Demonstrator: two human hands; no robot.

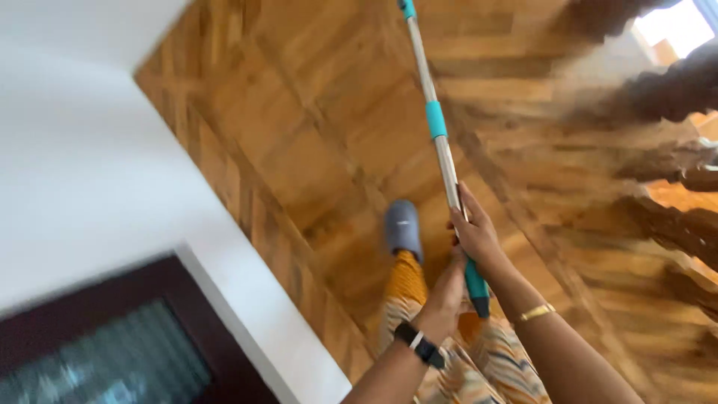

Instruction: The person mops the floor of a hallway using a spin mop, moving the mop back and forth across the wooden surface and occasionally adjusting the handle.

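A warm brown wooden parquet floor point(321, 135) spreads out beyond and to both sides of the fingers, blurred by motion. To the left of the fingers runs a plain white wall point(82, 150), and below it, well to the lower left, sits a dark brown framed panel with patterned glass point(112, 359). To the right of the fingers, dark carved wooden balusters point(673, 202) line the edge of the view, smeared by blur. A long silver metal pole with teal plastic collars and a teal grip end point(437, 127) rises from the fingers toward the top of the picture; its far end runs out of view, so what it carries cannot be told. The right hand point(475, 232) is wrapped around the pole, fingers point(470, 206) curled closed on the metal shaft just above the teal grip, with a thin gold bangle point(535, 313) on its wrist. The left hand point(447, 288) is closed just below and beside it, at the teal grip, though its fingers are mostly hidden; a black wristband point(420, 346) circles that wrist. Just left of the fingers, one grey slipper point(404, 228) stands on the floor, above orange patterned fabric trousers point(449, 366).
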